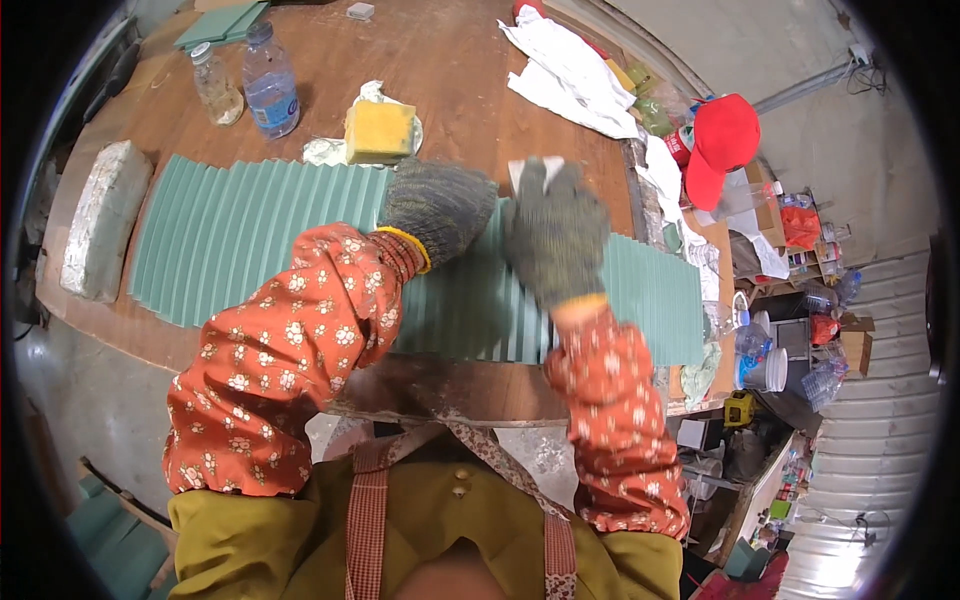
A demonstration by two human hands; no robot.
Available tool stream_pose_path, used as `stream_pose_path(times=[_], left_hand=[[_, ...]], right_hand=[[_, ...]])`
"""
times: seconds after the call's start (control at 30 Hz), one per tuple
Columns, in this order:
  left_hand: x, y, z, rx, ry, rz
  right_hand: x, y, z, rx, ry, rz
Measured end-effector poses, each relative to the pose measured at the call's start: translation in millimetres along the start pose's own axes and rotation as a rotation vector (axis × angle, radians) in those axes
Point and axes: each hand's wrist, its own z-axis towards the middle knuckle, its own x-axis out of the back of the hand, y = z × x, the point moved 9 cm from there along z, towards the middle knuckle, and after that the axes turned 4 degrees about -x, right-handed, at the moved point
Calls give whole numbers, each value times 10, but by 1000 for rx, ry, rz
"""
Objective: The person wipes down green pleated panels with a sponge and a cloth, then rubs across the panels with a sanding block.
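A long row of overlapping thin green tiles [260,225] is fanned out across the wooden table in front of me. My left hand [440,208], in a dark grey knit glove with a yellow cuff, rests on the row near its middle. Its fingers are bent down together, and their tips are hidden. To its right, my right hand [557,238], gloved alike and slightly blurred, lies over the tiles. A small white piece [535,173] sticks out past its fingertips at the row's far edge; its kind is unclear.
Beyond the row sit a yellow sponge [380,132] on a cloth, a plastic bottle [271,85] and a smaller bottle [217,88]. A wrapped block [105,222] stands at the left end. White cloth [572,75] and a red cap [722,150] lie along the right side.
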Motion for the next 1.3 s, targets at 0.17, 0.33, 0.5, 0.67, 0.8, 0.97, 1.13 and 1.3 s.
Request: stream_pose_path(times=[0.17,0.33,0.5,0.67,0.8,0.97,1.13,1.3], left_hand=[[3,-213,-114,87,-50,-25],[-229,-57,120,42,139,-68],[-126,-247,-125,24,241,-47],[-122,-33,74,30,111,-83],[-258,-110,64,15,71,-118],[-351,-152,44,0,116,-164],[-257,-85,2,-3,214,-110],[66,-192,-167,69,101,-41]], right_hand=[[119,204,263,55,76,75],[429,240,-704,146,85,-220],[206,38,-453,112,6,-114],[-276,602,194,18,-117,-114],[-39,694,-39,28,-63,-66],[101,438,-878,-4,-122,18],[247,476,-1411,49,-70,-46],[15,428,-507,57,-17,115]])
